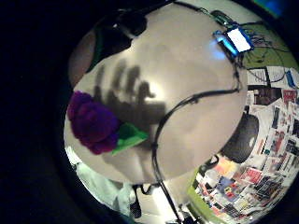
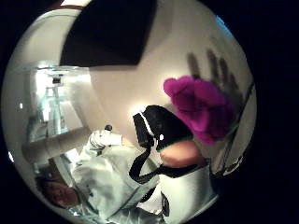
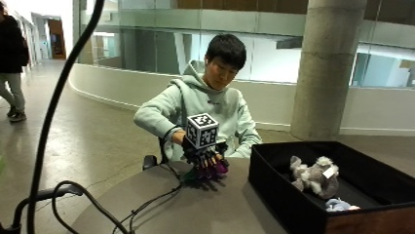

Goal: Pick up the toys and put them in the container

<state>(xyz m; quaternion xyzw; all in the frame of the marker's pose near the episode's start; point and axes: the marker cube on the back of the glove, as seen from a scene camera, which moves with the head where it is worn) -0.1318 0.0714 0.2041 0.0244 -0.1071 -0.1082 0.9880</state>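
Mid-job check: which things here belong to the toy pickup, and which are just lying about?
Part of the job:
purple plush toy on the table, under the gloved right hand
black container
grey plush toy already inside it
small pale blue toy also inside

Just lying about:
black cable across the table

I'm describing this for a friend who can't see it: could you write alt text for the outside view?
A person seated at a round table lowers a black-gloved right hand, fingers spread downward, over a purple plush toy. Beside it on the table stands a black container holding a grey plush toy and a small pale blue one.
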